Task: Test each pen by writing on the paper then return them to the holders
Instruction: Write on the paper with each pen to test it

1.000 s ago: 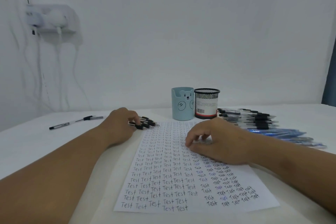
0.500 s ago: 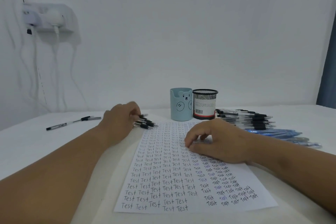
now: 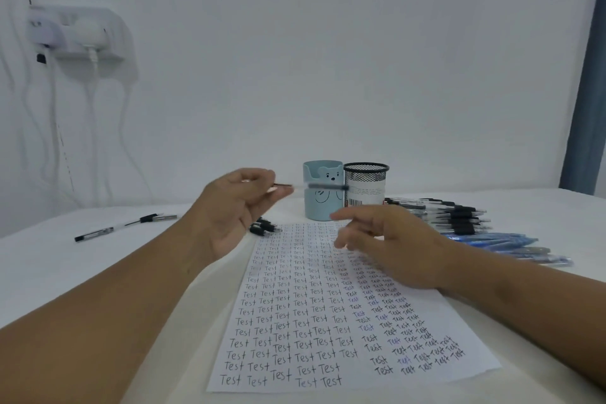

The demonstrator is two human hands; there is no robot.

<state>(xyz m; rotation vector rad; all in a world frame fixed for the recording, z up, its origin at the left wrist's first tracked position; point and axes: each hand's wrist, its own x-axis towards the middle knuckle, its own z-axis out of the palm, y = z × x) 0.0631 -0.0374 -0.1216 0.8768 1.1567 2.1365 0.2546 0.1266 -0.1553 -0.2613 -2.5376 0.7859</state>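
Presently pinched in left hand (image 3: pixel 236 210): pen (image 3: pixel 314 186), extending right from fingertips, level, in front of blue holder (image 3: pixel 323 203). Right hand (image 3: pixel 390 249) relaxed, holding nothing, above paper (image 3: pixel 328 321).

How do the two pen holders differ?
The blue bear holder has solid, pale blue walls with a bear face; the black mesh holder is see-through wire with a white barcode label. The bear holder's rim is notched; the mesh holder's rim is an even ring. Both stand upright, side by side behind the paper.
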